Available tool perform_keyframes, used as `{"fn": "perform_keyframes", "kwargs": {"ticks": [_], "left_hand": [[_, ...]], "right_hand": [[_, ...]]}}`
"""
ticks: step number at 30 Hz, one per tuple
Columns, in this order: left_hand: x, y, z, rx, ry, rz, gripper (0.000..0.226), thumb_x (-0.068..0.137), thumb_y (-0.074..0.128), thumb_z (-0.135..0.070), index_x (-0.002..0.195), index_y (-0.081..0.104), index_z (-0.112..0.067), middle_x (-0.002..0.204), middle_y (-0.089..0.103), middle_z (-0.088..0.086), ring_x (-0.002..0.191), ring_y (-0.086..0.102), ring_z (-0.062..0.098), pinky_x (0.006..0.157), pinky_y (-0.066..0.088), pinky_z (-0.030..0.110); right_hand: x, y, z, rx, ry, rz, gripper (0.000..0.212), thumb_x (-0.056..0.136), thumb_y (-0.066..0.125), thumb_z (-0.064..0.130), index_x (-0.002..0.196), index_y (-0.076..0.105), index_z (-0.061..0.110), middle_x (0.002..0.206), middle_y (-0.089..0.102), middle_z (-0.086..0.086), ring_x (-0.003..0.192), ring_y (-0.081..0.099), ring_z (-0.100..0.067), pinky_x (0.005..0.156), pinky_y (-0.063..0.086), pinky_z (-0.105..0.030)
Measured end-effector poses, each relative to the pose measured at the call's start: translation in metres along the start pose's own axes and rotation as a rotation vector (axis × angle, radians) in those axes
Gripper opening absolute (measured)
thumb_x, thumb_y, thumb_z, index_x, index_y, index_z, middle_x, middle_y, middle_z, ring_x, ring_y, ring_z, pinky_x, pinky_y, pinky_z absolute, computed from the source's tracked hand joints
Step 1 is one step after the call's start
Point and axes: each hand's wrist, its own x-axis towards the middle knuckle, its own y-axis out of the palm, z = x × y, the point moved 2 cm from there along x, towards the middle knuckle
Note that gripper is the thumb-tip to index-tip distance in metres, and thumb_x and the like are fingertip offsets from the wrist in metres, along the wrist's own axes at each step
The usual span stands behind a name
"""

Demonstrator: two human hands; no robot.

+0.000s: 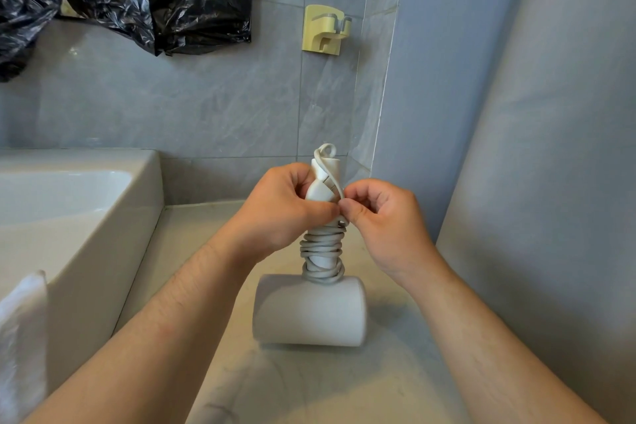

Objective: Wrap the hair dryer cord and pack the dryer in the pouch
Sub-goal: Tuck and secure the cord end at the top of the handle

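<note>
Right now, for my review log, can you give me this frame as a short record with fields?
dryer: stands barrel-down on the counter, handle up
cord: coiled round the handle
left grip: hand curled round the upper handle
right grip: hand pinches the cord beside the handle
pouch: not in view
nearby: sink, yellow wall holder

Grey tiled wall (192, 103), perhaps marble.

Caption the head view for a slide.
Left hand grips the hair dryer handle; right hand pinches the wrapped cord.
</note>
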Motion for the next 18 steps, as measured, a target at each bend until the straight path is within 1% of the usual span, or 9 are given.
{"fn": "perform_keyframes", "kwargs": {"ticks": [2,5,7,9,11,12,14,15,18], "left_hand": [[0.0009,-0.0025,0.0001,-0.021,-0.006,0.029,0.030,0.076,0.078,-0.004,0.083,0.052,0.010,0.067,0.048,0.004,0.056,0.047,0.010,0.052,0.041,0.020],[0.0008,-0.0024,0.0014,-0.044,0.002,0.047,0.032,0.078,0.077,-0.004,0.088,0.053,0.013,0.070,0.052,0.007,0.059,0.051,0.012,0.056,0.044,0.024],[0.0003,-0.0007,0.0035,-0.049,0.010,0.027,0.036,0.075,0.080,-0.008,0.085,0.052,0.011,0.067,0.051,0.004,0.060,0.050,0.013,0.056,0.043,0.026],[-0.0013,-0.0018,0.0030,-0.070,-0.006,0.062,0.039,0.072,0.082,-0.018,0.082,0.052,0.005,0.064,0.052,-0.001,0.057,0.048,0.011,0.055,0.041,0.024],[-0.0026,-0.0050,0.0013,-0.106,-0.034,0.117,0.031,0.071,0.075,-0.026,0.080,0.054,-0.004,0.062,0.052,-0.003,0.053,0.046,0.009,0.051,0.038,0.020],[-0.0027,-0.0067,0.0010,-0.119,-0.043,0.119,0.027,0.071,0.071,-0.027,0.079,0.056,-0.006,0.061,0.053,-0.002,0.053,0.046,0.009,0.051,0.037,0.020],[-0.0018,-0.0081,0.0007,-0.127,-0.042,0.089,0.025,0.071,0.069,-0.027,0.078,0.058,-0.006,0.064,0.055,0.003,0.054,0.046,0.012,0.052,0.036,0.024],[-0.0018,-0.0076,0.0007,-0.124,-0.036,0.076,0.025,0.071,0.069,-0.027,0.078,0.058,-0.005,0.065,0.055,0.005,0.055,0.046,0.013,0.053,0.036,0.026],[-0.0022,-0.0062,-0.0016,-0.108,-0.024,0.080,0.026,0.071,0.069,-0.025,0.078,0.058,-0.003,0.063,0.054,0.006,0.053,0.046,0.013,0.051,0.037,0.025]], "right_hand": [[-0.0008,0.0026,0.0000,0.000,-0.017,-0.018,0.016,0.080,0.064,0.012,0.069,0.064,0.024,0.062,0.060,0.013,0.060,0.052,-0.005,0.060,0.045,-0.023],[-0.0015,0.0051,-0.0010,-0.011,-0.020,-0.045,0.006,0.078,0.061,0.019,0.075,0.063,0.024,0.064,0.062,0.011,0.063,0.054,-0.008,0.062,0.048,-0.029],[-0.0019,0.0035,-0.0013,-0.037,-0.039,-0.050,0.008,0.079,0.061,0.017,0.075,0.062,0.024,0.067,0.063,0.009,0.065,0.057,-0.010,0.064,0.051,-0.033],[-0.0015,0.0008,-0.0014,-0.074,-0.068,-0.055,0.013,0.080,0.064,0.013,0.078,0.061,0.025,0.071,0.065,0.006,0.069,0.060,-0.012,0.067,0.053,-0.035],[-0.0014,0.0002,-0.0010,-0.077,-0.093,-0.079,0.018,0.080,0.066,0.008,0.078,0.061,0.025,0.074,0.066,0.005,0.071,0.062,-0.013,0.067,0.053,-0.032],[-0.0020,0.0011,-0.0004,-0.062,-0.097,-0.096,0.021,0.079,0.065,0.005,0.077,0.062,0.025,0.074,0.066,0.005,0.070,0.061,-0.011,0.067,0.052,-0.028],[-0.0026,0.0026,0.0007,-0.032,-0.092,-0.121,0.030,0.078,0.063,-0.002,0.077,0.061,0.027,0.073,0.064,0.009,0.069,0.060,-0.008,0.066,0.050,-0.023],[-0.0023,0.0028,0.0010,-0.018,-0.084,-0.121,0.032,0.076,0.062,-0.003,0.077,0.061,0.029,0.073,0.064,0.011,0.068,0.059,-0.007,0.066,0.050,-0.023],[-0.0015,0.0029,0.0034,0.124,-0.021,-0.097,0.025,0.072,0.060,0.001,0.076,0.063,0.025,0.070,0.063,0.011,0.067,0.057,-0.008,0.065,0.049,-0.027]]}}
